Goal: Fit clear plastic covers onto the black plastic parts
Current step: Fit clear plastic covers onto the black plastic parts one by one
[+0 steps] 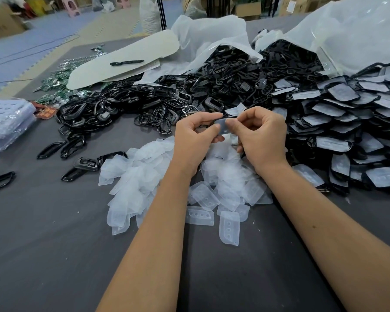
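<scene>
Above clear-cover pile [178, 176]: your left hand [193, 143] and right hand [260, 140] both pinch one covered black part [223, 126].

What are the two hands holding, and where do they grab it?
Both hands pinch one clear plastic cover on a black part. The left hand grips its left end, the right hand its right end, thumbs on top.

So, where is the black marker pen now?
The black marker pen lies on the pale flat sheet at the table's far left, behind the black parts pile.
</scene>
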Demonstrator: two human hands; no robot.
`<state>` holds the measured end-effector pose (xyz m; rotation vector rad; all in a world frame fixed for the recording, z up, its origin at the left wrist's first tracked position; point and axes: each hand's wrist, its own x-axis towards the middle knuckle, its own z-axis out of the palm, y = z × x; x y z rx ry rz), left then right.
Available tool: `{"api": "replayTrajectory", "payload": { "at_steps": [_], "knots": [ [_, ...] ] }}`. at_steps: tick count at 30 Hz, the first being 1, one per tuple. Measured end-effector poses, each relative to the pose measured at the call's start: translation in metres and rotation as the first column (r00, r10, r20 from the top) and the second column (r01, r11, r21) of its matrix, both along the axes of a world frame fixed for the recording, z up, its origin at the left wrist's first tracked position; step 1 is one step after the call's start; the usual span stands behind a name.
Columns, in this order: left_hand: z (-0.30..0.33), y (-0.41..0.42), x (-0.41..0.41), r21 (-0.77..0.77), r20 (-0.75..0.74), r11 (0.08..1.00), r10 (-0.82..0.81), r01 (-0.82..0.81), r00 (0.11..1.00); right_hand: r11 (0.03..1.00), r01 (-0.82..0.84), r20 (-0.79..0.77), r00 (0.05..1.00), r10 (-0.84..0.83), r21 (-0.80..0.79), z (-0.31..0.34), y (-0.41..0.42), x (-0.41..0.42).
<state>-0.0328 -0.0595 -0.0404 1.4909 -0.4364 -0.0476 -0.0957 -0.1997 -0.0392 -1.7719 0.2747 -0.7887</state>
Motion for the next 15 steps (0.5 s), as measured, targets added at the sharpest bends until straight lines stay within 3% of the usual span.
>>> {"api": "replayTrajectory", "payload": {
  "at_steps": [7, 15],
  "knots": [
    [-0.0004, 0.0013, 0.0008, -0.053, -0.057, 0.999, -0.007, 0.004, 0.998, 0.998, 0.034, 0.017, 0.999, -0.033, -0.046, 0.001, 0.0001, 0.0012],
    [-0.0008, 0.0028, 0.0028, -0.135, -0.16, 0.991, -0.038, 0.016, 0.986, 0.969, -0.228, 0.147, 0.966, 0.212, 0.098, 0.0038, -0.0011, -0.0017]
  ]
}}
